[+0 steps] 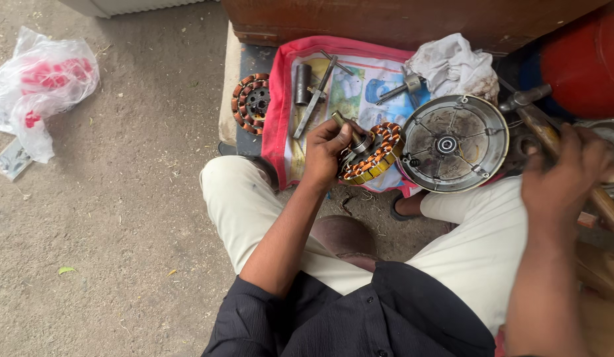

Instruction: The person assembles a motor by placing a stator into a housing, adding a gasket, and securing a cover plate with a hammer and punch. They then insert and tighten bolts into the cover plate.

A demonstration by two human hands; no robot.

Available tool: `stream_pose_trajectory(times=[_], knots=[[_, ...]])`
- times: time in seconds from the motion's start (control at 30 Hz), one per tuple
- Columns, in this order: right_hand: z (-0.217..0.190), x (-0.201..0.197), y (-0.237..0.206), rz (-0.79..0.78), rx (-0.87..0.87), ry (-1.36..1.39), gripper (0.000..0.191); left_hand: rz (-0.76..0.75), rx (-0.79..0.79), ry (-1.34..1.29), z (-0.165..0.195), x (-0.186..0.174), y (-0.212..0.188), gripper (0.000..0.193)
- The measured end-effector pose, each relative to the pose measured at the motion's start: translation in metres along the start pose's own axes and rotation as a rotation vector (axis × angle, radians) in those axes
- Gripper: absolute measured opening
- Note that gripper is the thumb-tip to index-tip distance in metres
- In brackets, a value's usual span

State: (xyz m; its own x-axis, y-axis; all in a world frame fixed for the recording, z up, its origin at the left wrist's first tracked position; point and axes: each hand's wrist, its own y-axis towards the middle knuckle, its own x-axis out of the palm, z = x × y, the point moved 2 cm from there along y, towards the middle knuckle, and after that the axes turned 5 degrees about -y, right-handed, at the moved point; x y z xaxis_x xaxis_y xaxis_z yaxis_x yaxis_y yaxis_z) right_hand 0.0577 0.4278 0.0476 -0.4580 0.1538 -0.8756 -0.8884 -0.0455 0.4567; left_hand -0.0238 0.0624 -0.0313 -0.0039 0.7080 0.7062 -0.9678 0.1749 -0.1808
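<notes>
Dusty ground surrounds a pink-edged cloth spread to keep parts out of the dirt; the left hand is clamped around the shaft of a copper-wound stator, lifting it just above the cloth beside an open round motor housing; the right hand is closed on a hammer by its wooden handle, off to the side.

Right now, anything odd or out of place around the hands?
Nothing broken that shows. A second copper-wound stator lies off the pink-edged cloth, apart from the other parts. The left hand grips a stator on its shaft; the right hand holds a wooden hammer handle. A crumpled plastic bag lies on the ground.
</notes>
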Motion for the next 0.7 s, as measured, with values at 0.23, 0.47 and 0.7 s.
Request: stream_pose_trajectory(times=[0.23,0.47,0.7], knots=[[-0.159,-0.001,-0.018,-0.473,0.205,1.674,0.134,-0.018,-0.011,0.07,-0.022,0.012,-0.009,0.024],[-0.186,-0.002,-0.026,-0.354,0.463,1.973,0.133,-0.149,0.001,0.129,-0.026,0.032,-0.023,0.021],[-0.18,-0.008,-0.031,-0.332,0.533,2.104,0.128,-0.312,-0.059,0.405,0.003,0.041,-0.037,0.069]])
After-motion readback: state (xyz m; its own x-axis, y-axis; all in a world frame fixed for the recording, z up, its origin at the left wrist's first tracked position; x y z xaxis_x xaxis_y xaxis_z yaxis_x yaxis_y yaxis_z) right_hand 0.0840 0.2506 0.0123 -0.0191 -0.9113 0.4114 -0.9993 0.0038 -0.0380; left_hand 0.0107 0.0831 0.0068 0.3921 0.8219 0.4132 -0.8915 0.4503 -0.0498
